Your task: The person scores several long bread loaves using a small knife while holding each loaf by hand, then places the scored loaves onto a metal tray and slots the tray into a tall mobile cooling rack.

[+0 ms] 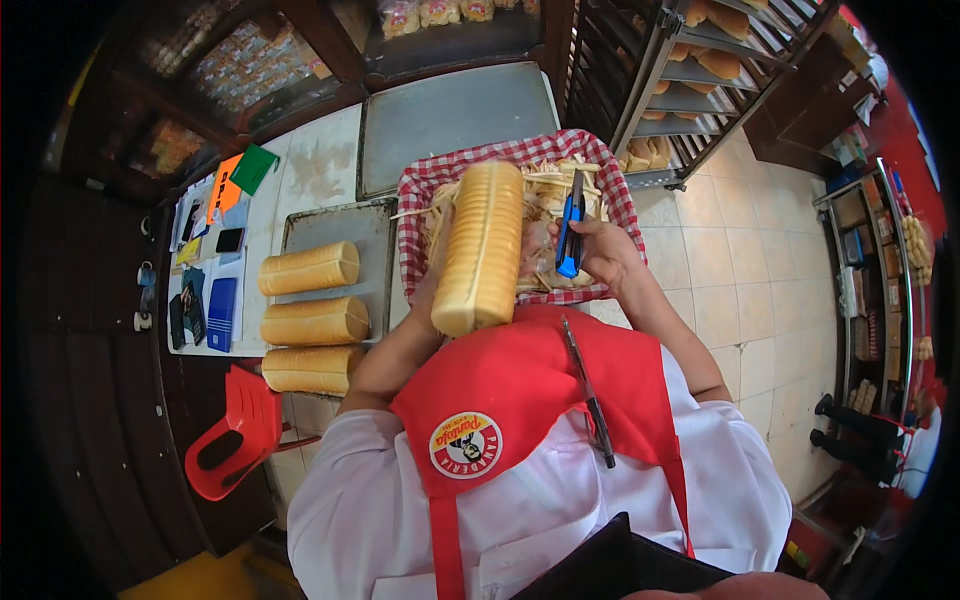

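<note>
My left hand (pixel 428 285), largely hidden behind a ridged cylindrical loaf (pixel 478 245), holds it upright at a slight tilt over a basket lined with red checked cloth (pixel 620 215). Thin pale strips (pixel 550 180) fill the basket. In my right hand (pixel 605 245), just right of the loaf, is a blue and black box cutter (pixel 571 235). Three similar loaves (pixel 310 320) lie on a metal tray (pixel 340 225) to the left.
A larger tray (pixel 455 105) lies behind. Notebooks and phones (pixel 220 305) are on the left tabletop (pixel 320 150), above a red chair (pixel 230 440). A bread rack (pixel 690 85) stands back right. At far right are a shelving cart (pixel 860 270) and another person's dark-clad legs (pixel 860 450).
</note>
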Demonstrator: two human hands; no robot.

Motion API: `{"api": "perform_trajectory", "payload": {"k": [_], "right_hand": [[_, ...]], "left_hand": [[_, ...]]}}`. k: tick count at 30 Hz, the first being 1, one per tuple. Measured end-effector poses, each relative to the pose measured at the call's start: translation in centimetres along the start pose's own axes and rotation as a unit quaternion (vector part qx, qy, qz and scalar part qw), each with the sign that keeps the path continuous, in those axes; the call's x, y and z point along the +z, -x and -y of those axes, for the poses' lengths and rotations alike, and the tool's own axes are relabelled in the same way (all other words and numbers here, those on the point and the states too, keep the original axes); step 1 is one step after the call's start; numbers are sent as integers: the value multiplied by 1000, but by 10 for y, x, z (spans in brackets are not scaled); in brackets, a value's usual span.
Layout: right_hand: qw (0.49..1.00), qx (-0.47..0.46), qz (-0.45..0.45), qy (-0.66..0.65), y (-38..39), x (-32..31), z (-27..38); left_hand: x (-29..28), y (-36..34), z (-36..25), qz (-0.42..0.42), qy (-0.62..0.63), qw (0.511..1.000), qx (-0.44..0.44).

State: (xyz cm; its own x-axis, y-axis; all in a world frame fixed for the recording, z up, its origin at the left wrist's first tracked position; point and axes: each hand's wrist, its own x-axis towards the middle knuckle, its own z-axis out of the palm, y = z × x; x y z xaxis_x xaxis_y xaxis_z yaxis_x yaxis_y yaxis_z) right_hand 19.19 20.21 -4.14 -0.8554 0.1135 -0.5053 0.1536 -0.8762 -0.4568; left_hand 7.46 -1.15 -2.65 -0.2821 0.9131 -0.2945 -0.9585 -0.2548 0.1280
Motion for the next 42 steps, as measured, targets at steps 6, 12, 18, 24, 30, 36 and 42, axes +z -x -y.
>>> {"api": "perform_trajectory", "payload": {"k": [6,12,18,24,30,36,42], "right_hand": [[994,-60,10,95,14,15,0],[978,-34,13,205,32,33,2],[868,-114,37,481,39,32,11],[597,-343,120,716,38,33,33],[480,-348,80,801,56,51,36],[400,-366,40,839,61,51,39],[371,-404,28,836,58,50,43]], "left_hand": [[-6,-2,21,-92,169,981,10],[-20,0,25,-11,131,990,-50],[32,17,34,-86,194,977,-19],[40,19,43,-72,188,978,-45],[30,15,43,-32,112,991,-65],[30,12,45,-56,153,983,-84],[27,8,45,-52,142,985,-86]]}}
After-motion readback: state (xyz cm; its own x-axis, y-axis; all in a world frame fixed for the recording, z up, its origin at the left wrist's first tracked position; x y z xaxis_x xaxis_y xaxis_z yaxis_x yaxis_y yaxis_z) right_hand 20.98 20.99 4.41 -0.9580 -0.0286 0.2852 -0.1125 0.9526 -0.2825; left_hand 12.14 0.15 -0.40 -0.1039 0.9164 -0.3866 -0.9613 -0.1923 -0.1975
